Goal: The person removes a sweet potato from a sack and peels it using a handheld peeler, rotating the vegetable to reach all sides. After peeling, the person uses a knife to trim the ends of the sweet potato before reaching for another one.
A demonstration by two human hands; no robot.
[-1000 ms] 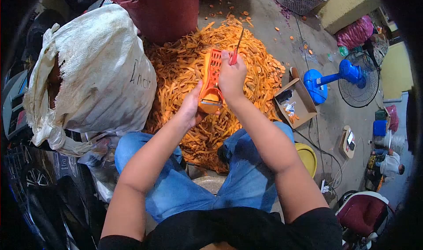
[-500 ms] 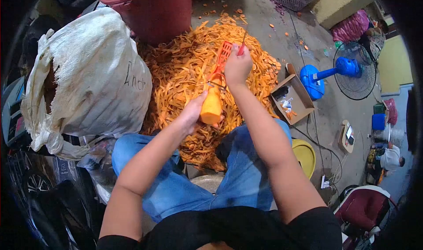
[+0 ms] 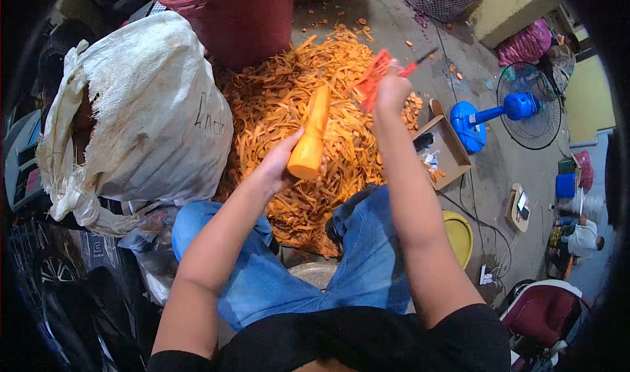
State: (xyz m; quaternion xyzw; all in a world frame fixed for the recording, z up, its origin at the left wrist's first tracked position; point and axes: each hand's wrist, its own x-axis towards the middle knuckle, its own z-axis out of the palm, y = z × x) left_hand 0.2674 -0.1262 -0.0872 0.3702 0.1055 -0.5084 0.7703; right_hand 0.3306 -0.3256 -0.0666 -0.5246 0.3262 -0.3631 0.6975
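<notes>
My left hand (image 3: pixel 279 164) is closed around the thick lower end of a peeled orange carrot (image 3: pixel 308 142), whose narrower end points away from me over the heap of peelings (image 3: pixel 275 116). Off to the right and raised, my right hand (image 3: pixel 392 95) grips a red peeler (image 3: pixel 374 80), which is smeared by motion. From the same fist sticks out a small knife (image 3: pixel 420 60) with a red handle and a dark, thin blade. The peeler is apart from the carrot. Some fingers of both hands are hidden.
A white sack (image 3: pixel 151 109) stands left of the heap, with a dark red tub (image 3: pixel 230 24) behind it. To the right are a cardboard box (image 3: pixel 453 145), a blue fan (image 3: pixel 469 126), a yellow lid (image 3: pixel 458 239) and cables. Further off is a person (image 3: pixel 581 237).
My right hand has lifted the peeler off the carrot and swung it up and right with the knife. The carrot has moved slightly left and remains in my left hand.
</notes>
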